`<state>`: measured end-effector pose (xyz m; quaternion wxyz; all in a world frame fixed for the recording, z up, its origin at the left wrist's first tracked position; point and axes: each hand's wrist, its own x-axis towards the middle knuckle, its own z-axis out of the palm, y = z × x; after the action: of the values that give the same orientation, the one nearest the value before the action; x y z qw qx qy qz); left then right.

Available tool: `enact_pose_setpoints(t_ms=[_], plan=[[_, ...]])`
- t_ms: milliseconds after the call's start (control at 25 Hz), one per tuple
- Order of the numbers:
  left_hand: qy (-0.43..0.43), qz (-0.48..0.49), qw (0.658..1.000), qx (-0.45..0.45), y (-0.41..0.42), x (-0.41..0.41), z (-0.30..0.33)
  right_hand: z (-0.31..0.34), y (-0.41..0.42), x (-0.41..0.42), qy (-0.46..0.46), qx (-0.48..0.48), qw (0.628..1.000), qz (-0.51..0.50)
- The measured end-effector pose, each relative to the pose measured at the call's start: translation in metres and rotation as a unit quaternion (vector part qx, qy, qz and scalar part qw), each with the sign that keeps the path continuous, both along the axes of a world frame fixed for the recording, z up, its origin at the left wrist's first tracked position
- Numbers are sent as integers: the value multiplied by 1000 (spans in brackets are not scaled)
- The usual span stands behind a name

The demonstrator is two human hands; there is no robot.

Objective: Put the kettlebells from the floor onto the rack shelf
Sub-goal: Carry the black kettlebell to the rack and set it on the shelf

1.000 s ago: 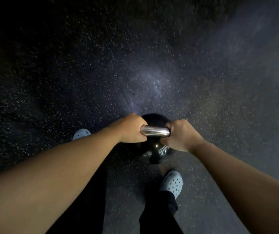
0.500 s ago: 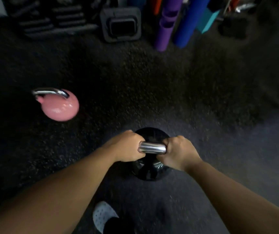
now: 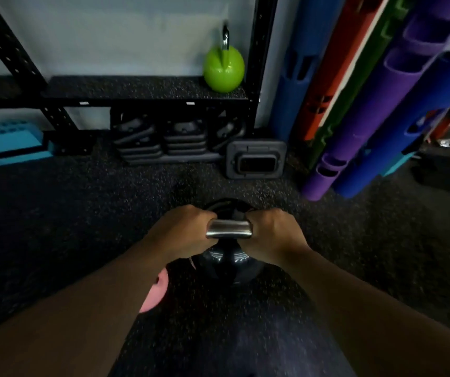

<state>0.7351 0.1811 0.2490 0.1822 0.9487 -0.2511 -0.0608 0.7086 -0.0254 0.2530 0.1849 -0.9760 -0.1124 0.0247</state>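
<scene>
Kettlebell (image 3: 229,263), black, hangs from its steel handle (image 3: 229,229), left hand (image 3: 184,231) and right hand (image 3: 275,235) each in a closed grip. Rack shelf (image 3: 136,89) lies bare left of the green kettlebell (image 3: 223,68).

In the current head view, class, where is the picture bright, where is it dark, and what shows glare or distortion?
Head view: the wall behind the rack shelf is brightest; the floor is dim; glare streaks the steel handle of the black kettlebell and the green kettlebell; wide-angle distortion tilts the rack posts.
</scene>
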Motion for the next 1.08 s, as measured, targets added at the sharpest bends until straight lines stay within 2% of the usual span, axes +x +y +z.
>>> enact_pose_setpoints(t_ms=[160, 320, 520, 640, 840, 1080], plan=[[-6, 74, 997, 6, 19, 89, 11, 13, 22, 113, -35, -8, 998, 45], [-59, 96, 994, 1, 48, 191, 6, 6, 53, 223, -46, 11, 998, 51], [-62, 111, 992, 19, 99, 321, -6, -6, 106, 354, -42, 7, 997, 63], [-84, 117, 989, 27, 122, 394, -4, -7, 132, 428, -35, 32, 998, 45], [-129, 134, 982, 36, 143, 519, 10, -3, 161, 551, -100, 49, 994, 11], [-139, 133, 981, 11, 149, 656, 13, -2, 168, 692, -144, 70, 987, 1]])
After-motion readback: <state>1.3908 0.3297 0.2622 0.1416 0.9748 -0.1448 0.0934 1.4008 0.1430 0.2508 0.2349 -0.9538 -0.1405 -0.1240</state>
